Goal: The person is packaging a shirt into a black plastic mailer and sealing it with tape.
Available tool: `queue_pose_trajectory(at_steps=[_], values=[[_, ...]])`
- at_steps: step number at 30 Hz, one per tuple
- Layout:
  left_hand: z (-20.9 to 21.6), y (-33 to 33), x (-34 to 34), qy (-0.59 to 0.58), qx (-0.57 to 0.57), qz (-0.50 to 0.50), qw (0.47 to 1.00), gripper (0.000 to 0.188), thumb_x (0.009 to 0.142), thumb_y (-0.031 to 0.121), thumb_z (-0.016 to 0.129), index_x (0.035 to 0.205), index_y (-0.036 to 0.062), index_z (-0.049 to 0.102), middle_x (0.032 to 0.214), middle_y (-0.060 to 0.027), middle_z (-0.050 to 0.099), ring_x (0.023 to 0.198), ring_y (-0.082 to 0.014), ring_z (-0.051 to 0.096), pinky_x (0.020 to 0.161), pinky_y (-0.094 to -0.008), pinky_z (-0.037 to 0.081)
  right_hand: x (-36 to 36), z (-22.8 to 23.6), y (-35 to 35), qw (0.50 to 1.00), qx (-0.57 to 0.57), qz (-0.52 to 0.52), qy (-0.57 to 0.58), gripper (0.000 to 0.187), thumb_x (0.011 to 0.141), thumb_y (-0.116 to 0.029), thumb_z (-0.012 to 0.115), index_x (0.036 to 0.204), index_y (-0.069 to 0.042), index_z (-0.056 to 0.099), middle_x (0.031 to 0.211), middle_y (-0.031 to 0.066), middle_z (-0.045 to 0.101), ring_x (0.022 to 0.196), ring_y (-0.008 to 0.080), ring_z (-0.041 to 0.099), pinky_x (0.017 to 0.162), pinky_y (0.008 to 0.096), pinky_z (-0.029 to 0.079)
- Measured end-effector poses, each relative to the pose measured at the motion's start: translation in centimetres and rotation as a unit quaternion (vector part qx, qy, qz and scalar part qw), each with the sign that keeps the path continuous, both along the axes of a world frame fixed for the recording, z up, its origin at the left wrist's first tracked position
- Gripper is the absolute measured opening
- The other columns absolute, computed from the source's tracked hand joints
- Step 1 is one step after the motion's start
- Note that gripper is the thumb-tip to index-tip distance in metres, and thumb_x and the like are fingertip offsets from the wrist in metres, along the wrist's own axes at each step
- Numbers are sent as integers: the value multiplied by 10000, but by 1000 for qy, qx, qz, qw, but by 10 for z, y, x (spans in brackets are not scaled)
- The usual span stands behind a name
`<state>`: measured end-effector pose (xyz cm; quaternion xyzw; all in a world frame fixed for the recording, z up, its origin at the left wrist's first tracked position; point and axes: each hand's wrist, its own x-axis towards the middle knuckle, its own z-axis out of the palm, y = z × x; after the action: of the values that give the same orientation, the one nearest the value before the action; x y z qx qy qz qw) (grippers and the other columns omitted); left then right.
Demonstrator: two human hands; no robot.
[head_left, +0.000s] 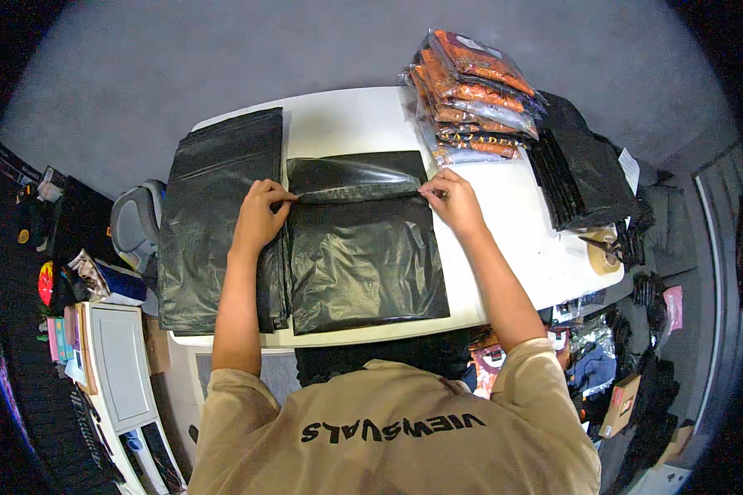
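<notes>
A black plastic mailing bag lies flat on the white table in front of me. Its upper part is folded across, with a shiny, lighter strip standing out along the fold. My left hand pinches the left end of that fold between thumb and fingers. At the opposite end, my right hand pinches the same edge. What lies inside the bag is hidden. Close by on the left is a thick stack of larger black plastic bags, near my left forearm.
Clear-wrapped orange and dark folded garments are piled at the far right. Beside them sits a stack of black packages. A tape roll rests at the right edge. On the floor are a white cabinet and a cardboard box.
</notes>
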<state>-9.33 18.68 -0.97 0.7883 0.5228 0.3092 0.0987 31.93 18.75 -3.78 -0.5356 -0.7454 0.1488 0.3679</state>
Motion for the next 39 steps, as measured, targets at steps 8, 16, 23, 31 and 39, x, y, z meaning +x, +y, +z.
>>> queue_pose_trajectory(at_steps=[8,16,23,31,39], values=[[1,1,-4,-12,8,-16,1000,129,844,29,718,949,13,790,987,-115,678,1024,-342,634,947,-468,526,1,8,-5,999,-11,44,18,176,860,26,810,1007,-69,836,942,71,700,789,196,700,696,337,563],[0,4,-5,-28,15,-23,999,106,816,22,710,909,13,759,967,-122,677,1000,-352,642,920,-466,527,1,6,-5,998,-19,60,22,198,851,41,813,1011,-74,836,958,60,692,819,183,693,707,327,570],[1,2,-6,-14,13,-29,999,110,800,14,709,900,13,756,967,-127,675,1001,-351,634,916,-452,529,6,4,-2,996,-37,73,38,167,833,17,836,974,-73,833,952,80,689,842,225,702,757,349,582],[1,1,-5,-3,0,-31,1000,119,780,3,722,893,8,759,978,-116,664,998,-340,618,928,-443,527,9,4,-2,996,-24,82,11,178,838,35,826,983,-67,838,952,74,690,828,206,701,736,350,579],[-2,1,-5,32,2,-39,999,130,780,1,712,892,17,777,997,-109,671,1033,-335,611,965,-448,522,9,9,-4,995,-36,91,-9,188,852,33,799,999,-75,841,919,92,698,818,250,713,742,373,575]])
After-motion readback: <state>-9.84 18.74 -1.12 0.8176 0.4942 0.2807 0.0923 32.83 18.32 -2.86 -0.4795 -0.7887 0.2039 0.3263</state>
